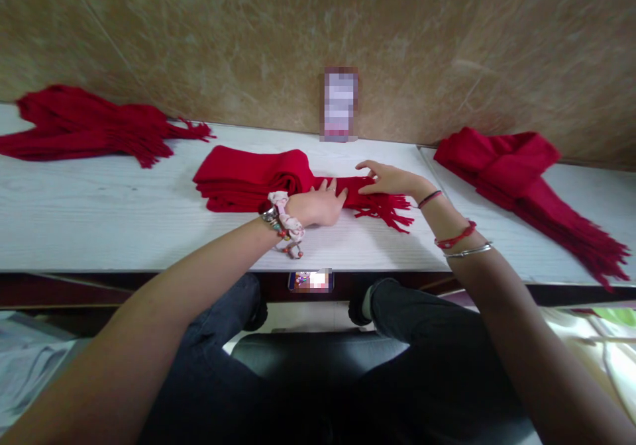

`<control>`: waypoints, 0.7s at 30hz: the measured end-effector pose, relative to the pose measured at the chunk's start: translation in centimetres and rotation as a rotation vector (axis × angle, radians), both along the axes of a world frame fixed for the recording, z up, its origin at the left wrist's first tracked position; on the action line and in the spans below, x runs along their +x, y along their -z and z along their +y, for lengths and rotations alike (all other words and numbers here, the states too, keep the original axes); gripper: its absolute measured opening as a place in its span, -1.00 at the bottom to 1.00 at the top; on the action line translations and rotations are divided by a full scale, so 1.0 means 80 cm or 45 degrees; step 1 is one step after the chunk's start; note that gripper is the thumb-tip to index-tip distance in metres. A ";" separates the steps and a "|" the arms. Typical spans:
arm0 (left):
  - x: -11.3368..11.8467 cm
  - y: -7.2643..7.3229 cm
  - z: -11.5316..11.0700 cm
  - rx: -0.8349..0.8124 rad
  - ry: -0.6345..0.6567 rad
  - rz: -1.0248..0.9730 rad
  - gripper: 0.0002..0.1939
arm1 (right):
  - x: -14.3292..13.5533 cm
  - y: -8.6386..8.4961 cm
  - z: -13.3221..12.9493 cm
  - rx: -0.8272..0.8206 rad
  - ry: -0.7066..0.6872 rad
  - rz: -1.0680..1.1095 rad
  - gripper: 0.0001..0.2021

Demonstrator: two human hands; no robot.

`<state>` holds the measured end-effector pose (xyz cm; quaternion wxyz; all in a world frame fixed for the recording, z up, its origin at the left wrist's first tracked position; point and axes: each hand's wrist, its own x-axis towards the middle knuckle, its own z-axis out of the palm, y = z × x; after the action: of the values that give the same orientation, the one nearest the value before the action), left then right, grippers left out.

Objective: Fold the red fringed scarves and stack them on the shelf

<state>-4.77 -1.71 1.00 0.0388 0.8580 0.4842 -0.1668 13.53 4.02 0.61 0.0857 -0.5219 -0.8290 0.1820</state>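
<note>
A red scarf (248, 177) lies folded into a thick pad in front of me, with its fringed tail stretched out to the right. My left hand (320, 205) rests on that tail just beside the folded part, fingers spread and palm down. Over the fringe end hovers my right hand (390, 180), its fingers apart and curved; whether the fingertips touch the cloth I cannot tell. The hand appears to hold nothing. Bracelets circle both wrists.
Another red scarf (89, 124) lies loosely bunched at the far left, and a third red scarf (521, 180) at the right. All are on a white table (124, 213) against a marbled wall (223, 48). A blurred phone-like object (340, 104) leans there; a phone (303, 281) sits below the table edge.
</note>
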 end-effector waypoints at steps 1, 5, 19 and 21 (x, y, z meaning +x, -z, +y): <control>0.001 0.000 -0.002 -0.009 -0.022 -0.001 -0.38 | 0.006 -0.003 0.000 -0.063 -0.017 -0.039 -0.37; 0.000 0.001 -0.008 -0.018 -0.051 -0.005 -0.40 | 0.028 -0.013 0.000 -0.183 -0.014 -0.297 -0.48; -0.003 0.006 0.000 -0.040 -0.040 -0.053 -0.32 | -0.009 0.005 -0.025 0.282 -0.375 -0.376 -0.79; -0.004 0.006 0.000 -0.040 -0.035 -0.063 -0.31 | 0.004 0.012 -0.022 0.240 -0.386 -0.412 -0.76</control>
<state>-5.08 -1.73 0.48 0.0666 0.8544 0.4922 -0.1528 13.88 2.24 -0.35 -0.0281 -0.4035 -0.9141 0.0286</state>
